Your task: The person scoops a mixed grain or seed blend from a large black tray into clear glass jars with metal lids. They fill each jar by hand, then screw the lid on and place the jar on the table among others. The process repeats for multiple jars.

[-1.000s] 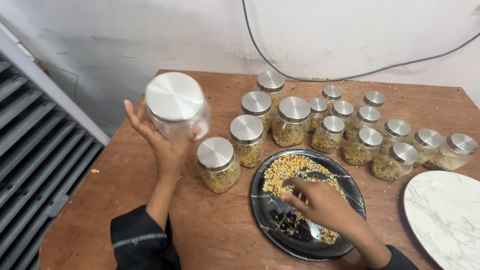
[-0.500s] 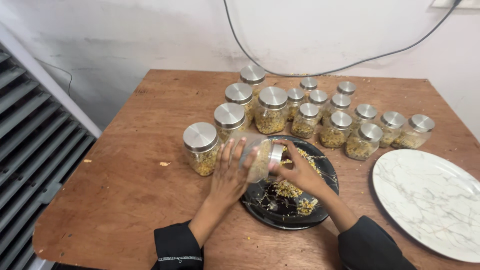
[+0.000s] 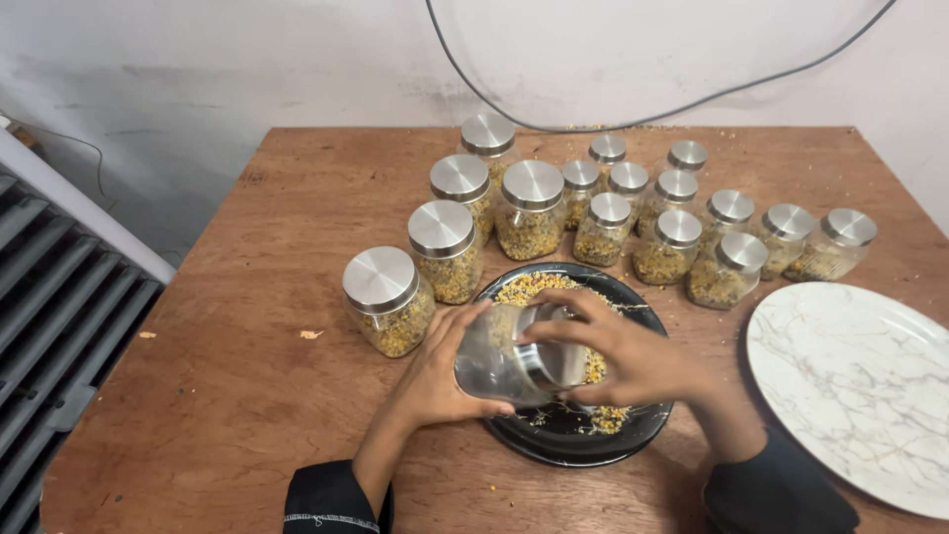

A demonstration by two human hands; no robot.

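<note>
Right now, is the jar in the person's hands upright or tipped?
Tipped: the empty glass jar lies sideways over the black plate, its steel lid facing the right hand.

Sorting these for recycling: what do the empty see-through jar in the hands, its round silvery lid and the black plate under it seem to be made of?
The empty see-through jar looks like clear glass or hard plastic: transparent, glossy. Its round silvery lid looks like brushed metal, with a dull grey sheen. The black plate with gold veins looks like glazed ceramic or melamine; its rim shines.

head view, steep downward (close) over table (image 3: pixel 247 297)
</note>
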